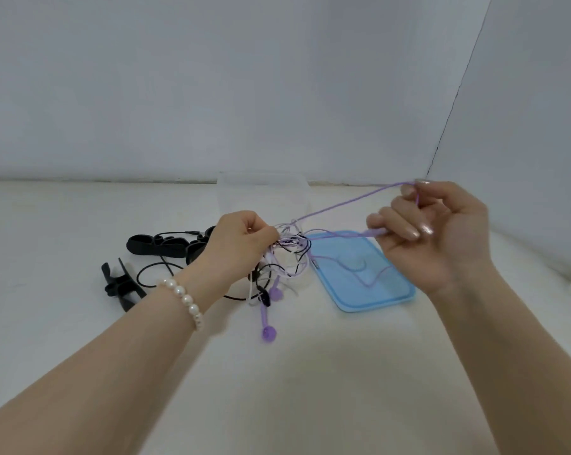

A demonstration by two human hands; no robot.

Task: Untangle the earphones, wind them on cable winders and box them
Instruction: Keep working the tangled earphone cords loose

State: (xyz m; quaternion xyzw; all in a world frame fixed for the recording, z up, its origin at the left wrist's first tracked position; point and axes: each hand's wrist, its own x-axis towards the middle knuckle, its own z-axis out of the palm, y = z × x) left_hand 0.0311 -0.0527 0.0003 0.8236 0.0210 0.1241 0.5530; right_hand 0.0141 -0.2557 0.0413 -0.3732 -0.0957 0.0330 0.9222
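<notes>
While both hands hover above the table, each grips cable, as the lines below tell.

Left hand [241, 243]: fingers curled into a fist round the tangle, held a little above the table; back of the hand faces the camera.
Right hand [441, 231]: palm toward the camera, fingers curled; thumb and forefinger pinch a purple cable at the top, and the lower fingers hold a thicker purple piece of it.
Purple cable [349, 200]: runs taut from the right fingertips down and left into the tangle; another length loops down over the lid.
Tangle [289, 249]: black, white and purple earphone cables knotted together, just right of the left fist and partly hidden by it.
Earbuds [268, 333]: purple ones hang below the tangle on short lengths, the lowest near the table.
Black cable [152, 274]: loops out to the left over the table, under the left wrist.
Bracelet [184, 298]: pearl beads round the left wrist.
Winders [159, 246]: black, lying on the table left of the left hand; a separate one [120, 285] lies nearer the camera.
Lid [369, 280]: blue, flat on the table below the right hand.
Box [261, 195]: clear, behind the hands near the wall, faint against it.
Table [294, 389]: white surface.
</notes>
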